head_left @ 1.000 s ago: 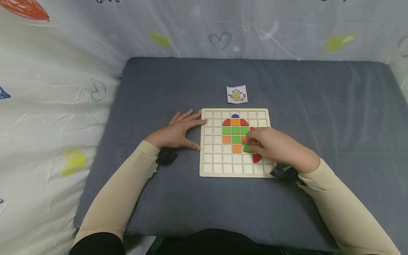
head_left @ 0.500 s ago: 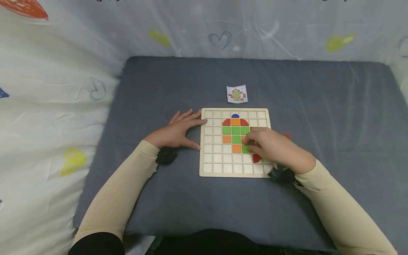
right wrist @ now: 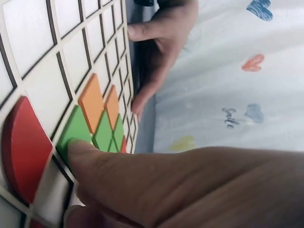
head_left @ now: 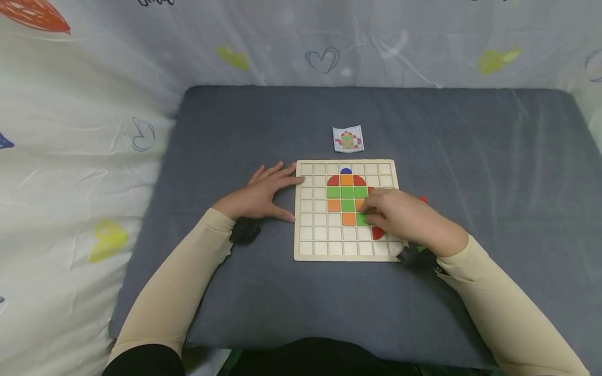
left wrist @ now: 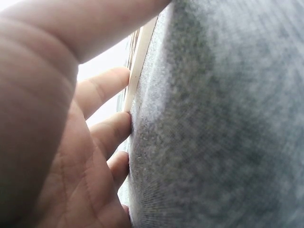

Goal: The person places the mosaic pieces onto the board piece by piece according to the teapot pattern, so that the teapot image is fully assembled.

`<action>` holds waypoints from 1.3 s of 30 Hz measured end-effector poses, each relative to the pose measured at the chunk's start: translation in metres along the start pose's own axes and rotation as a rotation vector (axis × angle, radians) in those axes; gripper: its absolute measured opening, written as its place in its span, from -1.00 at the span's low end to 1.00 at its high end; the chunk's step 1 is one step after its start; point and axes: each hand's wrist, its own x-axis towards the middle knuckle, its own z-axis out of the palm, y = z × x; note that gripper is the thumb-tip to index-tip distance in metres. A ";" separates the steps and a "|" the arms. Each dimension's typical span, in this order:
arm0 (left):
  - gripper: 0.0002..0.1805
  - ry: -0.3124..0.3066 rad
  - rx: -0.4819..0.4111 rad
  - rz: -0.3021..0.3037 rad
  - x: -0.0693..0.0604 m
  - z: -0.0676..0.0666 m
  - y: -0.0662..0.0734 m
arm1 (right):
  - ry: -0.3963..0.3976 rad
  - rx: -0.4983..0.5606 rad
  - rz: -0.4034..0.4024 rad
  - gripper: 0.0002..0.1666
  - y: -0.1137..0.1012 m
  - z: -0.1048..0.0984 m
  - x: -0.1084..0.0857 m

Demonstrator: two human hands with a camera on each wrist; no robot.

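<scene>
Green tile (right wrist: pixel 74 126): sits in a cell right of the middle of the grid board (head_left: pixel 320 247), partly covered by the fingers above it; it looks level with the tiles beside it

Right hand (head_left: pixel 400 213): fingers bent over the tile, one digit touching its top face; whether it pinches the piece or only presses on it, I cannot tell

Left hand (head_left: pixel 256 197): fingers and thumb spread wide, gripping nothing; index fingertip and thumb lie against the board's left edge, the palm side towards the grey cloth (head_left: pixel 263 297)

Orange square (head_left: pixel 348 219): next cell to the left of the tile, same row

Red rounded piece (head_left: pixel 378 233): diagonal to the tile, one row nearer the person and one column to the right

Rows beyond: an orange, green and orange row with its right end half hidden by the hand, then three green squares (head_left: pixel 347 192)

Top of the shape: an orange square between two red rounded pieces, a blue half-round (head_left: pixel 345 171) above it

Loose red piece (head_left: pixel 424 199): past the right hand, on the cloth, mostly hidden

Pattern card (head_left: pixel 348 139): on the cloth just beyond the board, printed with a coloured shape on a grid

Backdrop (head_left: pixel 282 31): pale hanging fabric with drawn hearts
</scene>
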 end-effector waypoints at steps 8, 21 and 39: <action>0.16 0.006 -0.006 -0.004 0.000 0.004 0.000 | -0.022 -0.031 0.109 -0.83 0.008 -0.016 -0.014; 0.15 0.010 -0.018 0.002 -0.001 0.006 -0.002 | -0.012 0.040 0.198 -0.82 0.040 -0.027 -0.060; 0.15 -0.004 -0.006 -0.006 0.001 0.001 -0.001 | -0.083 0.075 0.210 -0.66 0.043 -0.014 -0.094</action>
